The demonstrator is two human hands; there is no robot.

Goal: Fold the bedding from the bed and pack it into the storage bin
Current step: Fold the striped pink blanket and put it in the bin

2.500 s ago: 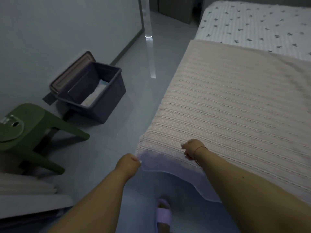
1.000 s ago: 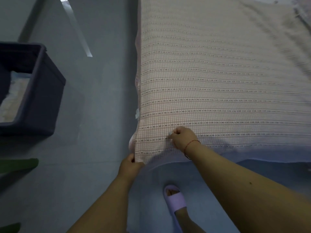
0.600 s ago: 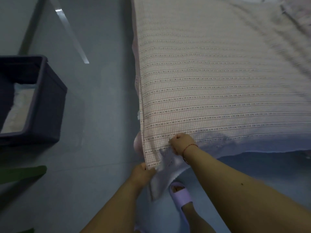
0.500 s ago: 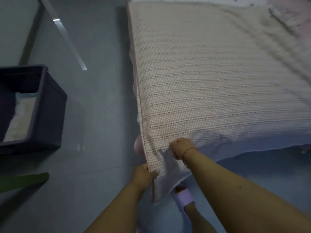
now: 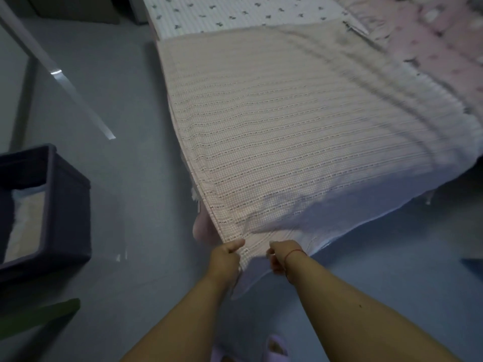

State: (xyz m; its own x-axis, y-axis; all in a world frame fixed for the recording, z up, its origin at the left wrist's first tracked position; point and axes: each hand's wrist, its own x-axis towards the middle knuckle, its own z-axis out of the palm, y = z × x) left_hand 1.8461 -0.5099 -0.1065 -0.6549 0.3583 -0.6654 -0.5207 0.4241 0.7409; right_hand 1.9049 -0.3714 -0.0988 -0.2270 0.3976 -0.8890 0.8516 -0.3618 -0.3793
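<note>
A beige striped blanket (image 5: 300, 131) lies spread over the bed, its near corner pulled off the mattress toward me. My left hand (image 5: 226, 257) grips the blanket's left near edge, thumb on top. My right hand (image 5: 281, 257), with a red string at the wrist, pinches the same edge a little to the right. The dark storage bin (image 5: 68, 205) stands open on the floor at the left with pale folded bedding (image 5: 24, 226) inside.
A floral white sheet (image 5: 235, 11) covers the far mattress. Pink patterned bedding (image 5: 431, 40) is bunched at the far right. A green stool's edge (image 5: 39, 317) shows at lower left. A lilac slipper (image 5: 277, 348) is under my arms. Grey floor separates bed and bin.
Both hands have drawn the blanket's near corner back toward me and come closer together. The blanket has slid down the bed, uncovering more floral sheet and the pink bedding.
</note>
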